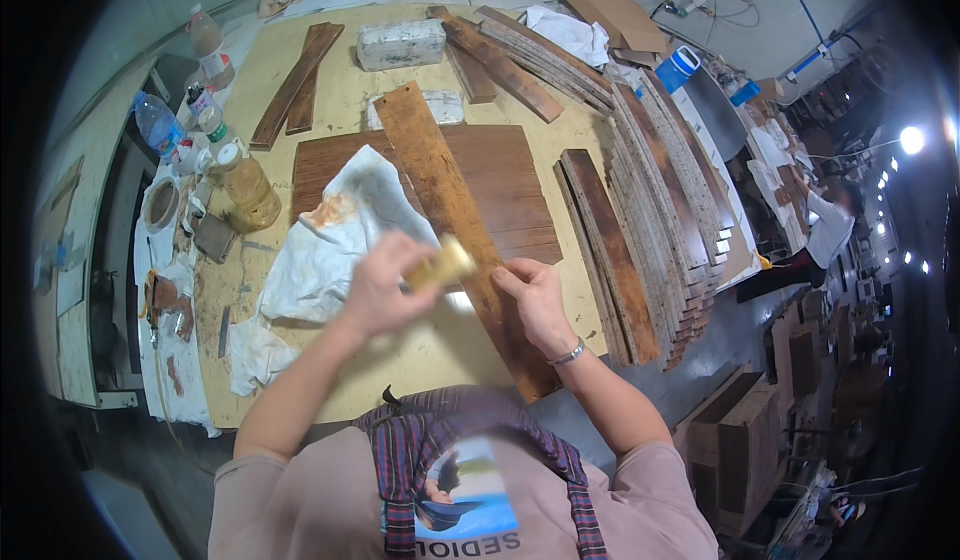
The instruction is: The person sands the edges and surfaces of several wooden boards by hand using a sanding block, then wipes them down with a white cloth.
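Observation:
A long brown wooden plank lies at a slant before me, its near end sticking out toward my body. My right hand grips its right edge, thumb on top, a watch or metal band on the wrist. In my closed left hand is a small yellow object with a rounded end, blurred by motion, at the plank's left edge; its kind cannot be made out. A stained white cloth is spread left of the plank. Behind the plank is a wide brown board.
Stacked planks line the right side. Two crossed planks and a whitish block are at the back. On the left stand a jar of amber liquid and plastic bottles. Cardboard boxes and a person are farther right.

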Demonstrator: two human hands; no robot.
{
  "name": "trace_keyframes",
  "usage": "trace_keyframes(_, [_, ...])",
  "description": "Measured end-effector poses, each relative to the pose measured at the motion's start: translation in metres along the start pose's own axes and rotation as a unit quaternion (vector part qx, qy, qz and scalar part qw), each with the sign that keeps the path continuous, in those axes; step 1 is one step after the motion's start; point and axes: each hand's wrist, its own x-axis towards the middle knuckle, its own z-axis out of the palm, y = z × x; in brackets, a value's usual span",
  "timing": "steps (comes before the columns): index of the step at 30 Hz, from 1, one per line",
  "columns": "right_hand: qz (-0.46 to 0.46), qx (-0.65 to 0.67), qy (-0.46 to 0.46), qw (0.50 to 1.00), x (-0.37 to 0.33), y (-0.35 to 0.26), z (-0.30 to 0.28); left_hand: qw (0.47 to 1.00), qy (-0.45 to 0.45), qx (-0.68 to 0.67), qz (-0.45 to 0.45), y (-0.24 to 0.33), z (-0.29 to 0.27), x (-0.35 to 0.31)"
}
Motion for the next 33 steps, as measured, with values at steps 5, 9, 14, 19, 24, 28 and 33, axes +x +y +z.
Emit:
trace_keyframes(5, [-0.012,-0.033,-0.002,0.999,-0.006,0.005,-0.008,0.993,0.087,0.076,0.003,-0.007,-0.026,0.024])
trace_keyframes(9, [0.005,-0.015,-0.001,1.000,-0.014,-0.003,0.000,0.983,0.154,0.101,-0.026,-0.025,-0.038,0.048])
trace_keyframes(14, [0.011,0.054,0.035,0.998,0.006,-0.011,0.001,0.993,-0.103,-0.021,0.048,0.028,0.022,-0.042])
trace_keyframes(19, [-0.025,0.121,0.111,0.986,0.043,-0.018,0.008,0.991,-0.101,-0.030,0.080,0.035,0.027,-0.046])
trace_keyframes(24, [-0.046,0.209,0.134,0.968,0.065,-0.029,0.019,1.000,-0.012,0.006,0.029,0.030,0.016,0.009])
trace_keyframes(28, [-0.064,0.227,0.171,0.957,0.080,-0.036,0.002,0.984,-0.149,-0.005,0.095,0.034,0.030,-0.062])
trace_keyframes(33, [-0.103,0.222,0.197,0.949,0.087,-0.041,-0.013,0.993,-0.099,-0.065,-0.010,0.034,0.006,-0.071])
